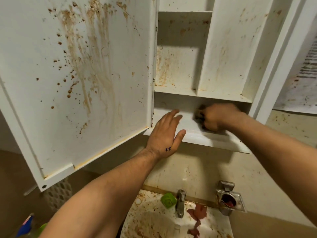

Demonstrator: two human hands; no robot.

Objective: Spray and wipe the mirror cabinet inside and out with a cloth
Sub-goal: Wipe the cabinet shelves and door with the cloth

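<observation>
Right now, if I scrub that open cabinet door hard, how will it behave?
The door is attached along its right edge, so it will probably swing away. It looks thin and flat, so likely light, maybe flexible. Your left hand, resting on the bottom shelf, could brace it while the right hand grips the cloth.

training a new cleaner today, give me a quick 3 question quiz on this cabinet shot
1. Fill in: the left hand rests, fingers straight, on the front edge of the ____ shelf.
2. Which hand grips the cloth? A) left hand B) right hand C) neither
3. True or false: the cabinet door is shut.

Key: 1 bottom; 2 B; 3 false, it stands open with its stained inner side showing.
</observation>
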